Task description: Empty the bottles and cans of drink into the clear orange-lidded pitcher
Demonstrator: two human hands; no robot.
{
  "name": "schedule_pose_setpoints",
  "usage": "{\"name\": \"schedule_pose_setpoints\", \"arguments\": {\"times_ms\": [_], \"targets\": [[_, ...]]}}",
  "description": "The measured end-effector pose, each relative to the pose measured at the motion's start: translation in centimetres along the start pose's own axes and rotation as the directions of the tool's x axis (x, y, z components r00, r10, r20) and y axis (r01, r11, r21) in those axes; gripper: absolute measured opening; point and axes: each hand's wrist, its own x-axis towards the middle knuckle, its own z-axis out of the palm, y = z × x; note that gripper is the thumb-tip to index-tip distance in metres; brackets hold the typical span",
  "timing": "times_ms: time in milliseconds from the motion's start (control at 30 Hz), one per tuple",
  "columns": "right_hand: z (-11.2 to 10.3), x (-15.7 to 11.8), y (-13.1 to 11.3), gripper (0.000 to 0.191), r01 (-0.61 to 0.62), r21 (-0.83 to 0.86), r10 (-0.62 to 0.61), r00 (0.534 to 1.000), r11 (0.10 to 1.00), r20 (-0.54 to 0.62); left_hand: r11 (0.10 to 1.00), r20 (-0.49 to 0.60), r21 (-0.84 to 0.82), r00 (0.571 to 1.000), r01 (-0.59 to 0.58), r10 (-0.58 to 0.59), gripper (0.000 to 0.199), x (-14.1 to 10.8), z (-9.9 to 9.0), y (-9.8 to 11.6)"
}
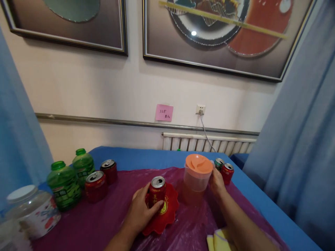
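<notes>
My left hand (141,209) is wrapped round an opened red drink can (157,190) that stands upright over a red plate (170,218) with a scalloped rim and a yellow emblem. To the right, my right hand (217,182) is closed at the right side of a clear plastic pitcher (195,190), where its handle would be; the handle itself is hidden by my fingers. The pitcher has an orange lid (199,164) and an amber liquid in its lower part. It is upright beside the plate.
Left stand two green bottles (64,188), two red cans (96,186) and a white-lidded jar (34,211). Behind my right hand are a red can (227,173) and a green can (219,163). A yellow cloth (220,240) lies in front on the purple plastic sheet (110,216).
</notes>
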Motion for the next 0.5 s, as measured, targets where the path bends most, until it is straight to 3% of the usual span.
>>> {"name": "schedule_pose_setpoints", "arguments": {"times_ms": [233, 367, 500], "targets": [[1.0, -0.4, -1.3, 0.063, -0.016, -0.01, 0.016, 1.0, 1.0, 0.007, 1.0, -0.023, 0.018, 1.0, -0.02, 0.02, 0.07, -0.3, -0.4, 0.7], [2.3, -0.3, -4.2, 0.064, 0.041, -0.067, -0.04, 0.999, 0.997, 0.017, 0.998, -0.013, 0.045, 0.999, -0.036, 0.037, 0.069, -0.6, -0.9, 1.1], [4.1, -1.2, -7.8, 0.056, 0.125, -0.228, -0.123, 0.992, 0.966, 0.023, 0.996, -0.015, 0.056, 0.998, -0.068, 0.069, 0.068, -0.8, -1.0, 0.9]]}}
